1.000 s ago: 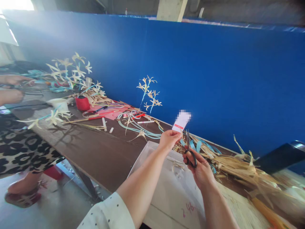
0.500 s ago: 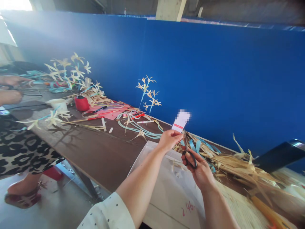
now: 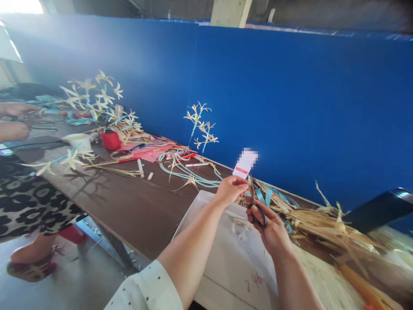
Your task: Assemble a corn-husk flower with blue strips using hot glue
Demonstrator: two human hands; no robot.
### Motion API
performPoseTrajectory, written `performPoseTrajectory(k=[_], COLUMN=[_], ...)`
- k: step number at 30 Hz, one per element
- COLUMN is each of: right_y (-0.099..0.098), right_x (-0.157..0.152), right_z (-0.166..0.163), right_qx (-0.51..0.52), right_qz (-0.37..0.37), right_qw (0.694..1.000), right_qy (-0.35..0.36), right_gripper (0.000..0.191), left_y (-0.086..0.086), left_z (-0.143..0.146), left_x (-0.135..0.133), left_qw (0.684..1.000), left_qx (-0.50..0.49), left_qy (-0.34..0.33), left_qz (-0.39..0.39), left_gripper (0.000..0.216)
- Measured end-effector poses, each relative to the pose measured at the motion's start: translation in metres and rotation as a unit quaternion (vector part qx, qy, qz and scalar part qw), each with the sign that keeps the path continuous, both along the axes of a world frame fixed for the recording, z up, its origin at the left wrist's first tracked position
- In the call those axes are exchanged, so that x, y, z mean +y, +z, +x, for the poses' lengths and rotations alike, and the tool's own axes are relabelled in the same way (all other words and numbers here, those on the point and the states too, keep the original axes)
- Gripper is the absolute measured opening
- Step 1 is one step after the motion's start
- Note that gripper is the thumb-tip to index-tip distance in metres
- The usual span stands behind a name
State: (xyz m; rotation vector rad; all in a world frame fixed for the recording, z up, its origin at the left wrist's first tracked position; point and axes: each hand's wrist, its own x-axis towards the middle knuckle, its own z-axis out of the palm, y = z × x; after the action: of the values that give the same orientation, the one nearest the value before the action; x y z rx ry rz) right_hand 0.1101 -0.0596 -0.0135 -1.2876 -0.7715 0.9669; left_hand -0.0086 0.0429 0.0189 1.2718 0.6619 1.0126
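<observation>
My right hand (image 3: pixel 270 226) is wrapped round the black handles of a pair of scissors (image 3: pixel 252 193), whose blades point up and away from me. Beside the blades my left hand (image 3: pixel 231 188) is closed in a pinch, its fingertips close to the scissor tips. Whatever sits in that pinch is too small to make out. Just beyond my fingers stands a white panel with a red bar (image 3: pixel 242 168), its upper part blurred out. Under my forearms lies a pale sheet (image 3: pixel 222 262) with red handwriting and some small pale scraps on it.
Dried husk strips (image 3: pixel 316 224) and blue ribbon (image 3: pixel 267 196) lie to the right. Husk flowers (image 3: pixel 198 122) stand against the blue partition (image 3: pixel 290 99). Pale tubing (image 3: pixel 166 168), a red spool (image 3: pixel 110 140) and a white bowl (image 3: pixel 77 140) occupy the left. Another person's hand (image 3: pixel 17 110) works at far left.
The scissor blades have shifted slightly and look a little different in angle. Both my hands stay in nearly the same place.
</observation>
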Motion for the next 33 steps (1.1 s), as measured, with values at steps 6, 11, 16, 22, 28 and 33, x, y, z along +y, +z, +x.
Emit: performPoseTrajectory(k=[6,11,16,22,28,33], right_y=[-0.0049,-0.0064,-0.0047,-0.0042,-0.0018,-0.0025], right_x=[0.0029,0.003,0.0033,0.0029,0.0025,0.0031], right_z=[0.0026,0.0034,0.0026,0.0008,0.0005,0.0009], right_qx=[-0.03,-0.05,-0.047,-0.032,0.011,0.021], right_qz=[0.005,0.006,-0.002,-0.01,0.006,0.003], right_qw=[1.0,0.999,0.999,0.999,1.0,0.999], right_qy=[0.005,0.002,-0.002,-0.02,-0.025,-0.031], right_gripper=[0.048,0.049,0.048,0.048,0.044,0.045], left_y=[0.0004,0.0012,-0.0022,-0.0055,-0.0031,0.0006], left_z=[0.0025,0.0024,0.0028,0.0037,0.0028,0.0], left_x=[-0.0022,-0.0025,-0.0002,0.0013,0.0015,0.0017], left_qw=[1.0,1.0,1.0,1.0,0.999,0.991], left_qx=[-0.017,-0.016,-0.021,-0.012,-0.03,-0.096], left_qy=[0.004,0.007,0.002,0.011,0.004,-0.021], left_qz=[-0.003,-0.009,0.002,0.01,-0.017,-0.095], left_gripper=[0.009,0.008,0.012,0.015,0.016,0.017])
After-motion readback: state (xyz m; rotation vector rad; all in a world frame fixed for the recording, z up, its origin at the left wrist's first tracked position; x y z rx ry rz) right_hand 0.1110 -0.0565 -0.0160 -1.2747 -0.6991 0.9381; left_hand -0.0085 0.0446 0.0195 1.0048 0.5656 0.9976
